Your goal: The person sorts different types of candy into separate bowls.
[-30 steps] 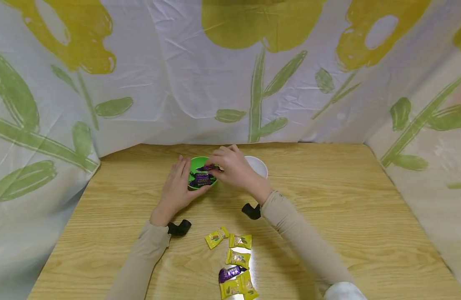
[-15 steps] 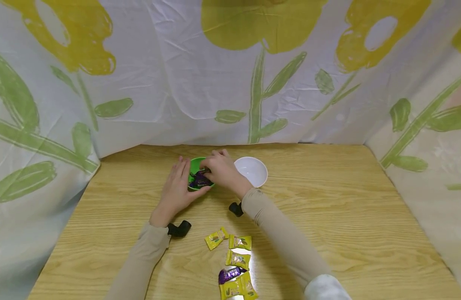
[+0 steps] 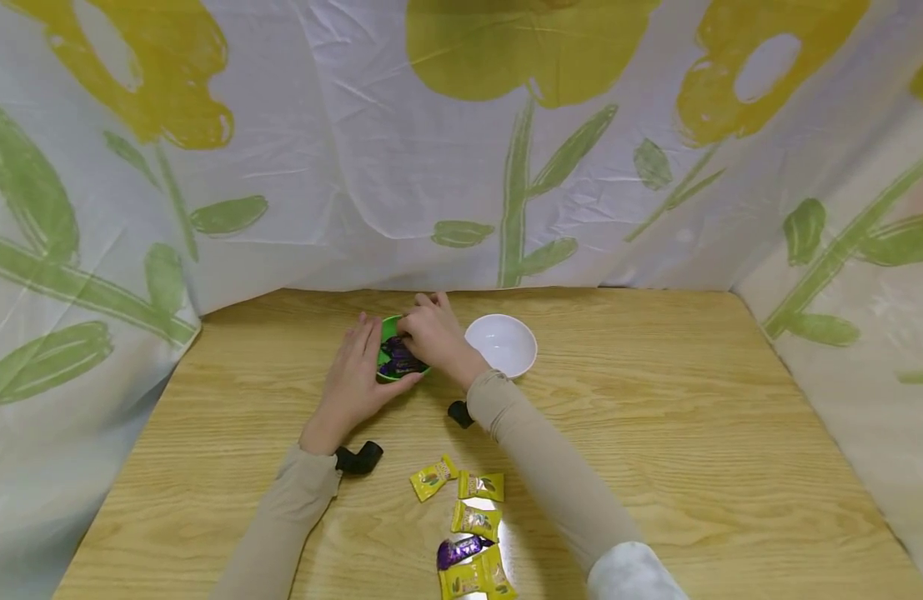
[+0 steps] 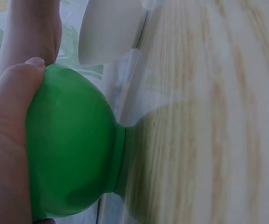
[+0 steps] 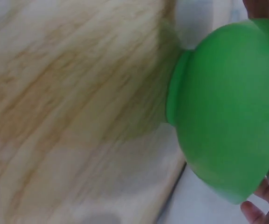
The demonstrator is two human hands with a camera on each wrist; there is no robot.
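Observation:
A green bowl (image 3: 389,327) with purple-wrapped candies (image 3: 403,358) in it stands toward the back of the table. My left hand (image 3: 351,377) holds the bowl from the left, thumb along the near side and fingers at the far side. In the left wrist view that thumb rests on the rim of the bowl (image 4: 74,144). My right hand (image 3: 437,337) reaches over the right rim with bent fingers down among the candies. Its fingertips are hidden, so I cannot tell whether they pinch a candy. The right wrist view shows mostly the bowl's outside (image 5: 232,102).
A white bowl (image 3: 504,343) stands just right of the green one. Nearer me lie several yellow candy packets (image 3: 477,518) and one purple-wrapped candy (image 3: 461,551). Black wrist-worn pieces (image 3: 359,457) show beside each wrist. A flowered cloth (image 3: 341,183) hangs behind the table.
My right hand has moved left and down into the green bowl with the purple-wrapped candy it was pinching above it. More of the white bowl shows. The left hand has stayed put.

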